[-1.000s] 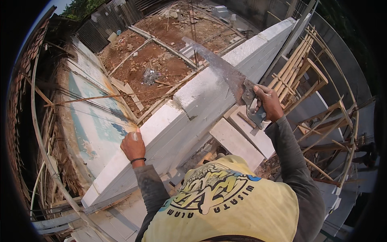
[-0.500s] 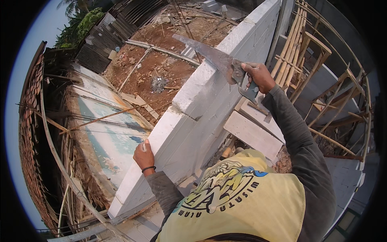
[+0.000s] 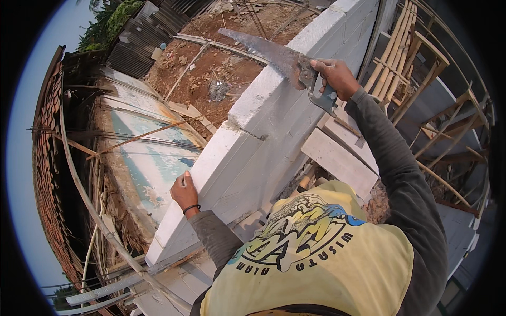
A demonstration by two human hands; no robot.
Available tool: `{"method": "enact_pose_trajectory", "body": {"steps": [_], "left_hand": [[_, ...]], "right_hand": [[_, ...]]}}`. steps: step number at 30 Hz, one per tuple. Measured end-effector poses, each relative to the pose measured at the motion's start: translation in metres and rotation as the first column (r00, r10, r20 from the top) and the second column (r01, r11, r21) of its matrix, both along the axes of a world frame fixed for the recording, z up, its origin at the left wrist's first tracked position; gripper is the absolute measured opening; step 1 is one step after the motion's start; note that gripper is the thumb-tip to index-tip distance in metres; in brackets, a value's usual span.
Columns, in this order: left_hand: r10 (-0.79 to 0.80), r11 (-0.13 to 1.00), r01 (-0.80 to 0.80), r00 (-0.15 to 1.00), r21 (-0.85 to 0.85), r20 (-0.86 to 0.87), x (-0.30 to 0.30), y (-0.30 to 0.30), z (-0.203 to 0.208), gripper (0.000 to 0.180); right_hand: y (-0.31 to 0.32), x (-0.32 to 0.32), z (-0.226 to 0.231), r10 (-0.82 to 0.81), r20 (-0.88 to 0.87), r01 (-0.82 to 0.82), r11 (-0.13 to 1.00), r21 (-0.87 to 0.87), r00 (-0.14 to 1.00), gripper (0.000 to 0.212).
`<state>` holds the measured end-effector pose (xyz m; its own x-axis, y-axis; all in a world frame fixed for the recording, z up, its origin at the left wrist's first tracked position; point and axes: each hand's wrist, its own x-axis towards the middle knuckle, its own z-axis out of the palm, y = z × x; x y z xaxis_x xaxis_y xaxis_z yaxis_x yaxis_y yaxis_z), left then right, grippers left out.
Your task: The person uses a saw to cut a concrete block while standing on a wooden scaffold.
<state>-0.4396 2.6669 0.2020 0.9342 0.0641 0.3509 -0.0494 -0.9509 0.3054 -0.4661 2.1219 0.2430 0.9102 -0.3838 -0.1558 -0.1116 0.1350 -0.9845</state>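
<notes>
Right hand (image 3: pixel 339 79) wraps its fingers round the handsaw (image 3: pixel 266 48); left hand (image 3: pixel 184 191) is at the white block wall (image 3: pixel 222 151), finger closure unclear. Twisted strokes could chip it.

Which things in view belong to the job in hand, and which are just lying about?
In use:
Handsaw, held in the right hand
White block wall, left hand at its top edge

Apparently just lying about:
Pale flat slabs beside the wall
Bamboo poles, right side
Long pale beam on reddish soil
</notes>
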Motion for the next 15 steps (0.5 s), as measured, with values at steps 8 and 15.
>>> {"method": "enact_pose_trajectory", "body": {"steps": [8, 15], "left_hand": [[0.033, 0.989, -0.036, 0.999, 0.143, 0.025, -0.005, 0.015, -0.018, 0.037], [0.024, 0.986, -0.023, 1.0, 0.163, -0.007, -0.002, 0.013, -0.011, 0.036]], "right_hand": [[0.071, -0.067, -0.003, 0.161, -0.022, -0.161, 0.95, -0.266, 0.987, 0.041], [0.025, 0.01, 0.013, -0.032, 0.041, 0.038, 0.99, -0.136, 0.999, 0.038]]}}
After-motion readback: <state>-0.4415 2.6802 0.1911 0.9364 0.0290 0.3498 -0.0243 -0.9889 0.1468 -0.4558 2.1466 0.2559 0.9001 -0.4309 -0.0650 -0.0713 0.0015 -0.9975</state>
